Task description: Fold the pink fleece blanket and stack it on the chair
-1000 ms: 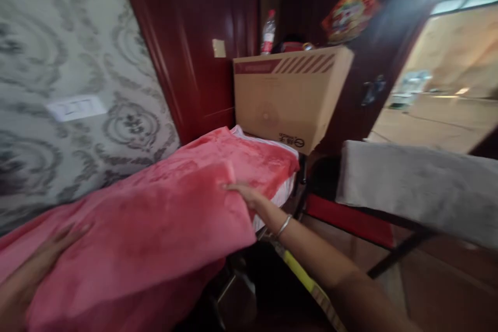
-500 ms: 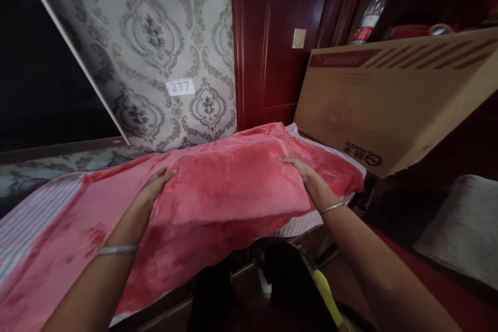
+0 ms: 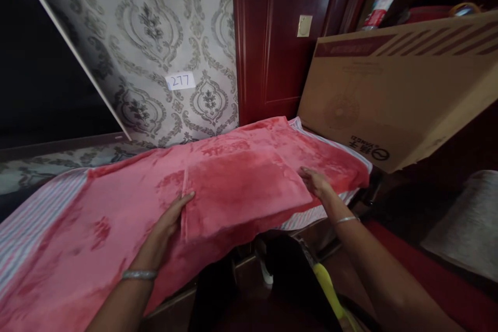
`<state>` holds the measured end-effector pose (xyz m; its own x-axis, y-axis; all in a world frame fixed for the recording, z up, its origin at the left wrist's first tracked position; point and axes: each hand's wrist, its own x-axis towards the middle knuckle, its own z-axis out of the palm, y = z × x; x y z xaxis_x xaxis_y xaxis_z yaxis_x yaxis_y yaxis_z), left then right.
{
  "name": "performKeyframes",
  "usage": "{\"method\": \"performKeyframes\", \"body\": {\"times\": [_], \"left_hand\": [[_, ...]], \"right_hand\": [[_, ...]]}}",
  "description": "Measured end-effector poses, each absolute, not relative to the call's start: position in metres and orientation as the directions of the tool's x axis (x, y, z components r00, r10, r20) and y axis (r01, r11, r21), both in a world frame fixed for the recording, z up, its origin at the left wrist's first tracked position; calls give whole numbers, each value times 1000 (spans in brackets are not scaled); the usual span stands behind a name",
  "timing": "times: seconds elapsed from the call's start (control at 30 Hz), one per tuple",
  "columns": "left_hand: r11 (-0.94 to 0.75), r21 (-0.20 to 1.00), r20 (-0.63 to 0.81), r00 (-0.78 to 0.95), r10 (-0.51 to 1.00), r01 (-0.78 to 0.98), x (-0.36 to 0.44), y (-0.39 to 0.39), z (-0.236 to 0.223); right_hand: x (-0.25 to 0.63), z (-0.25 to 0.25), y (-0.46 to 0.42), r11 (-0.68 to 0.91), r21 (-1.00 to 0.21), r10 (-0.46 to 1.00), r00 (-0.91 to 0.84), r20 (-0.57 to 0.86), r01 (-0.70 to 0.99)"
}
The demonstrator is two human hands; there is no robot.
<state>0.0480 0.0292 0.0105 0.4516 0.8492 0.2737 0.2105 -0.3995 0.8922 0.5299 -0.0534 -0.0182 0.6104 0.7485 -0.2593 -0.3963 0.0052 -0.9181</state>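
A folded pink plush blanket piece [image 3: 241,192] lies flat on a larger pink plush blanket [image 3: 128,202] with a striped underside. My left hand [image 3: 169,225] is at the near left edge of the folded piece, its thumb on top along the edge and its other fingers hidden at the side. Just past the folded piece's right edge, my right hand [image 3: 316,182] rests low over the larger blanket. Its fingers are loosely stretched and nothing shows in them.
A large cardboard box [image 3: 373,88] stands behind right, with a plastic bottle [image 3: 383,5] beyond its top edge. To the left is a dark screen [image 3: 54,72]. A paper marked 277 [image 3: 181,81] is on the wall. Grey fabric [image 3: 467,228] lies at right.
The folded piece has come down flatter onto the larger blanket. My left hand has moved right and toward me; my right hand has shifted right, off the folded piece's edge.
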Motion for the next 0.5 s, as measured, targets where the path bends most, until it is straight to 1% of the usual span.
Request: {"method": "performKeyframes", "body": {"times": [0.07,0.13,0.17,0.23,0.27,0.33,0.4,0.47,0.5], "left_hand": [[-386,898,260,453,853,211,50,29,12],[-421,883,287,470,835,208,54,26,16],[-445,870,307,473,826,214,56,23,18],[-502,832,358,464,810,234,60,17,24],[-533,810,386,461,799,246,63,14,28],[-581,769,431,457,778,266,68,8,36],[-591,757,440,451,776,278,74,3,44],[-544,791,413,411,813,282,80,-1,50],[-492,823,381,366,849,284,83,-2,51]], "right_hand": [[529,-28,-77,84,-920,670,706,-231,-382],[515,-43,-104,130,-922,615,759,-214,-365],[502,-52,-117,130,-921,613,760,-216,-367],[467,-69,-138,89,-915,664,708,-240,-394],[447,-75,-145,25,-903,735,620,-274,-429],[407,-80,-152,-105,-858,883,349,-313,-504],[376,-74,-149,-153,-813,956,124,-265,-561],[356,-61,-141,-154,-755,979,4,-203,-637],[349,-54,-136,-133,-717,984,-4,-178,-684]]}}
